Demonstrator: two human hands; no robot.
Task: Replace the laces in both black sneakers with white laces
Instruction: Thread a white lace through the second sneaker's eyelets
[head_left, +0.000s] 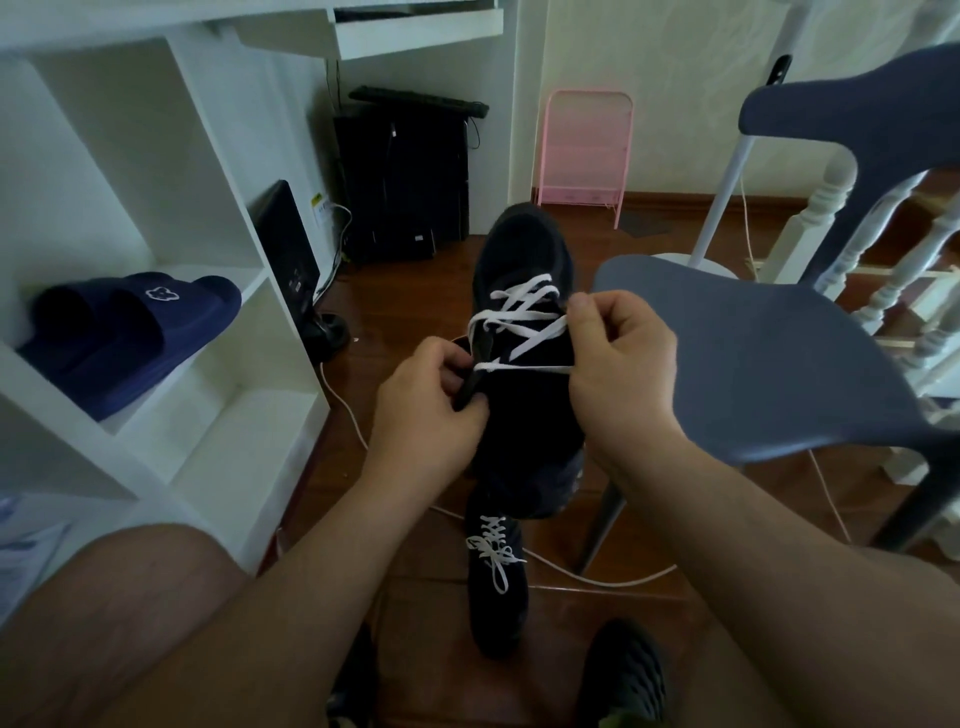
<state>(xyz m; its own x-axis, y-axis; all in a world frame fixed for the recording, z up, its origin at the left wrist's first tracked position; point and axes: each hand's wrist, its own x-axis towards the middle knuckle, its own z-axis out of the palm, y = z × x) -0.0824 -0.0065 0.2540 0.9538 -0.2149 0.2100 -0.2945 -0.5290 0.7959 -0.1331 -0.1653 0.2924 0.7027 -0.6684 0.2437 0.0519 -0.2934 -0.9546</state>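
My left hand (431, 400) pinches the black sneaker (524, 364) tongue; right hand (618, 364) at 3 o'clock pinches the white lace (524, 368). Lace looks soft, limp; best held near its tip.

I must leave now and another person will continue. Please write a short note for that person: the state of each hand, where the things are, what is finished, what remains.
Left hand: grips the raised black sneaker at its eyelet edge.
Right hand: pinches the flat white lace and pulls it across the tongue.
Done: the second black sneaker on the wooden floor is laced white and tied.
Left: thread the upper eyelets of the held sneaker, then tie it.
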